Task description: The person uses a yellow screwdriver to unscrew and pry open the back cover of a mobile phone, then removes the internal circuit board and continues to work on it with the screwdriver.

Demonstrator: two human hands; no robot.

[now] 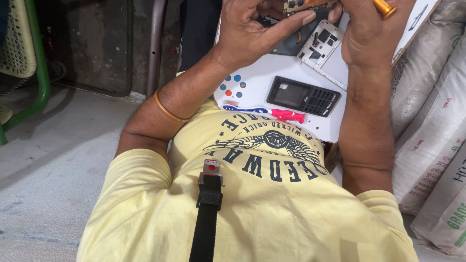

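Note:
My left hand (252, 29) grips a small circuit board (303, 5) at the top edge of the view, fingers curled around it. My right hand (369, 29) holds a screwdriver with an orange handle (384, 8) beside the board. Both hands hover over a white board (272, 80) on my lap. On it lie a black phone front cover with keypad holes (303, 96), a white inner phone frame (320, 42) and a red, white and blue toothbrush (264, 112).
Several coloured dots (233, 86) mark the white board. Stacked white sacks (432, 121) lean at the right. A green-framed chair (26, 63) stands at the far left on the concrete floor (58, 170). A metal pipe (155, 43) rises near the dark wall.

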